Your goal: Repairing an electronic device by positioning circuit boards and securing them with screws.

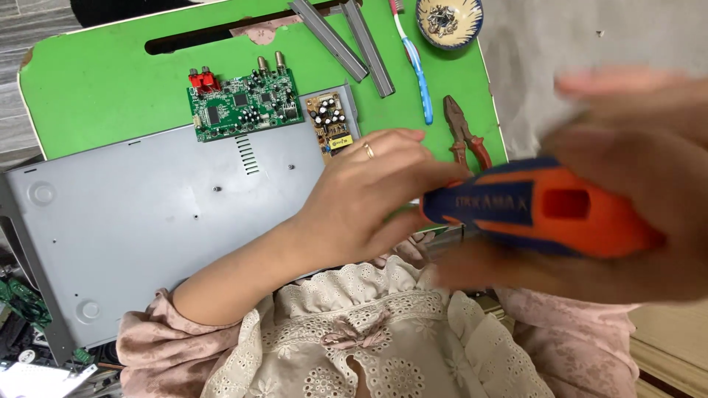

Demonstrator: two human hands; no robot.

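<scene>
1. The screwdriver (542, 206) has a fat orange and blue handle; it is up close to the camera, just to the right of the grey metal case (147, 221), and it points toward that case; its tip is hidden behind the left hand.
2. The right hand (627, 184) is wrapped around the handle and grasping it; it looks blurry, so I judge it is moving; a slow, steady grip would work best.
3. The left hand (369, 195) wears a ring; it sits at the right edge of the case and its fingers touch the front of the handle; I cannot tell if it is pinching the shaft or just guiding it; keeping those fingers close to the tip should help the tool stay straight.
4. Just behind the case lie a green circuit board (243, 103) and a small tan board (330, 121); it is wise to keep the tool off them.
5. Farther behind the case, on the green desk (96, 81), are two grey metal strips (346, 40), a toothbrush (414, 59), red pliers (464, 133) and a bowl of screws (448, 18); loose screws belong in that bowl.
</scene>
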